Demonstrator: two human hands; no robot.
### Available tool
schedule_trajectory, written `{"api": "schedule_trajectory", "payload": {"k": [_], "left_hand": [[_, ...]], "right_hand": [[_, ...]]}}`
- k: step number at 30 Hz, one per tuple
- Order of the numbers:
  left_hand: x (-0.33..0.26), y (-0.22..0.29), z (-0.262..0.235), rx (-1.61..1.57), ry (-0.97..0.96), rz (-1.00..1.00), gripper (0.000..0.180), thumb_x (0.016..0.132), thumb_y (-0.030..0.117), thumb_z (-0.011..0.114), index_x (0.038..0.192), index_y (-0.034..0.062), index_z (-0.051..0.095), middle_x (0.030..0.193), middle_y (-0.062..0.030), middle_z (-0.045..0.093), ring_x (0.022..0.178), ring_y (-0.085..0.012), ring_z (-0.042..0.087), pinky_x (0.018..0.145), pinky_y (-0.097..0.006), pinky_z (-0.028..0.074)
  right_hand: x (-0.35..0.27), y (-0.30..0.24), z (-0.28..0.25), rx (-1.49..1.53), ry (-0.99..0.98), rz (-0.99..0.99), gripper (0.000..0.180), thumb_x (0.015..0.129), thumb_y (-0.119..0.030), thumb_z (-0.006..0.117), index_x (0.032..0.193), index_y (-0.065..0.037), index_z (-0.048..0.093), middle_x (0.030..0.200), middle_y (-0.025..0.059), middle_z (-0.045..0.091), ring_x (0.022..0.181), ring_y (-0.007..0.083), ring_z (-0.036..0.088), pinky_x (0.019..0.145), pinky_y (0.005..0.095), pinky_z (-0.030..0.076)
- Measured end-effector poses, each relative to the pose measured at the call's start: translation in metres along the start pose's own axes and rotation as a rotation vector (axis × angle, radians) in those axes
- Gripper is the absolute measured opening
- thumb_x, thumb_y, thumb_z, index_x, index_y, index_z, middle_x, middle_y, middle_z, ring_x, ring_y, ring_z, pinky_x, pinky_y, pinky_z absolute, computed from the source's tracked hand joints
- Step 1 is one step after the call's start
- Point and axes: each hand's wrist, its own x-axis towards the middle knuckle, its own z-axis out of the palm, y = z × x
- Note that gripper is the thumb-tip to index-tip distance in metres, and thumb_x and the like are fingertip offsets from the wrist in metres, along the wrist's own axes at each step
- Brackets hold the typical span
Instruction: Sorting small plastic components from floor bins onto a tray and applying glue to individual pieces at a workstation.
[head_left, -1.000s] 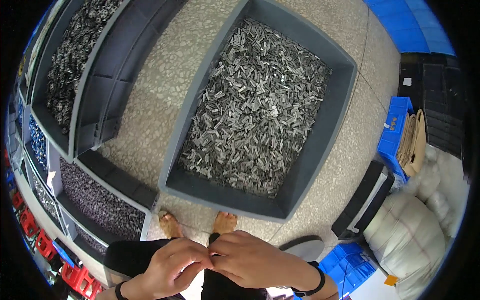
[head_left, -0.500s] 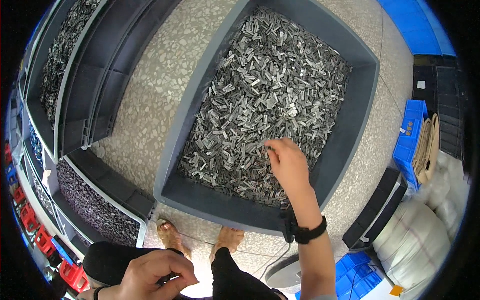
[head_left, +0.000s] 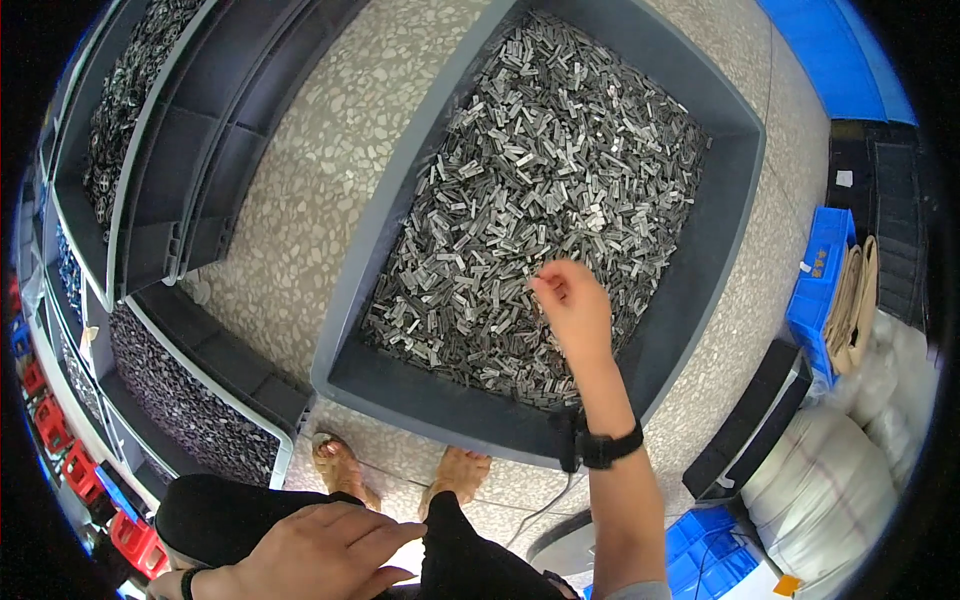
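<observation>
A large grey bin holds a heap of small, flat, oblong metal pieces. Over the near part of this heap is my right hand, its thumb and fingers curled together in a pinch. Whatever lies between those fingertips is too small to make out. My left hand hangs above my dark-trousered leg, back upward. Its fingers are loosely bent, with the forefinger and thumb tips apart and no object visible between them; the palm is hidden.
Grey crates of dark small parts stand along the left. Speckled floor lies between them and the bin. To the right are a blue crate with brown sheets, a black box and a white sack. My feet stand by the bin's near edge.
My right hand has shifted slightly up over the heap, and the dark piece at its fingertips no longer shows clearly. My left hand has moved right, its forefinger and thumb further apart.
</observation>
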Motion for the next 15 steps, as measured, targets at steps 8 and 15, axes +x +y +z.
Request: {"api": "schedule_trajectory", "payload": {"k": [8, 15], "left_hand": [[0.004, -0.005, 0.006, 0.109, -0.015, 0.048, 0.036, 0.072, 0.026, 0.065, 0.103, 0.0085, 0.055, 0.087, -0.0089, 0.060, 0.079, -0.0246, 0.059, 0.070, -0.034, 0.048], [0.002, 0.000, 0.006, 0.129, 0.005, 0.081, 0.038, 0.071, 0.025, 0.065, 0.103, 0.0077, 0.054, 0.086, -0.0093, 0.060, 0.078, -0.0252, 0.059, 0.069, -0.035, 0.048]], "right_hand": [[-0.047, -0.035, -0.032, 1.639, -0.310, 0.322, 0.022, 0.081, -0.011, 0.058, 0.099, 0.002, 0.057, 0.080, 0.0078, 0.060, 0.070, 0.0147, 0.058, 0.063, 0.0251, 0.049], [-0.060, -0.036, -0.031, 1.688, -0.386, 0.078, 0.021, 0.078, -0.006, 0.061, 0.098, -0.002, 0.061, 0.092, 0.0086, 0.059, 0.086, 0.0173, 0.055, 0.072, 0.0286, 0.047]]}}
